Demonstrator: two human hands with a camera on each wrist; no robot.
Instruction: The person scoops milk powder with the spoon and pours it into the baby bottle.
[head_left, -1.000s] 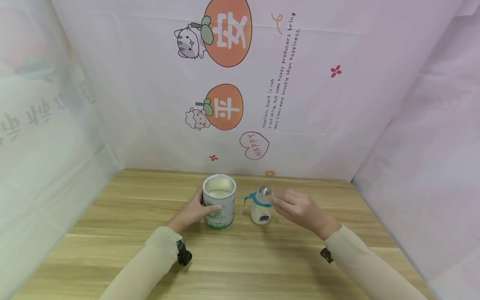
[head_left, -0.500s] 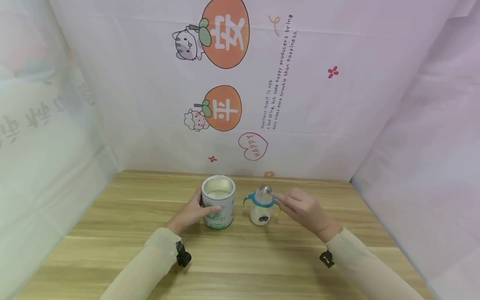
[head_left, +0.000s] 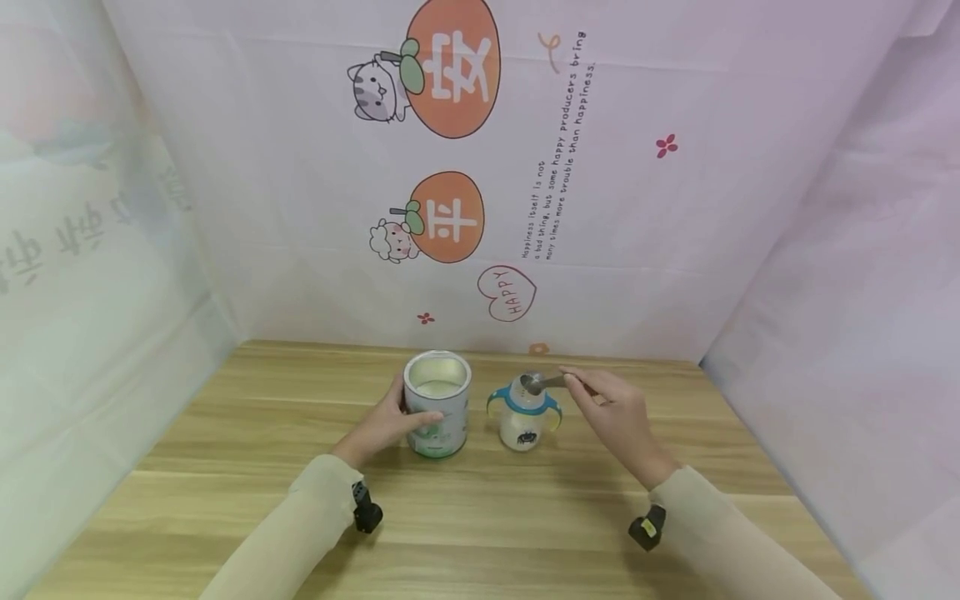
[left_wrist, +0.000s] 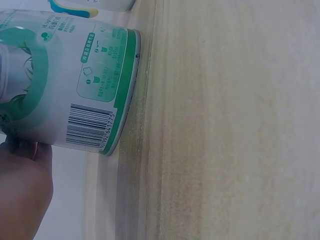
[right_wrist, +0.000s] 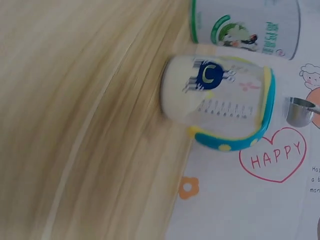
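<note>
In the head view my left hand [head_left: 384, 427] grips an open milk powder can [head_left: 441, 425] from its left side, thumb across the front. Pale powder shows inside. The left wrist view has the can's green-and-white label [left_wrist: 102, 67] and part of that hand [left_wrist: 22, 192]. Right of the can stands a baby bottle [head_left: 519, 430] with a blue collar, yellow-tipped handles and white contents low inside. My right hand [head_left: 617, 417] pinches the handle of a metal measuring spoon [head_left: 553, 382], its bowl over the bottle's top. The right wrist view shows the spoon's bowl [right_wrist: 300, 114] beyond the bottle's collar.
The wood-grain table [head_left: 480, 517] runs back to a white printed cloth [head_left: 637, 250], just behind the can and bottle. Similar cloth [head_left: 847, 333] hangs at both sides. A small black camera sits on each wrist, one at the left [head_left: 367, 510] and one at the right [head_left: 647, 528].
My right hand has turned and risen slightly, rolling the spoon so its handle and hollow bowl now show. The left hand, can and bottle have stayed in place.
</note>
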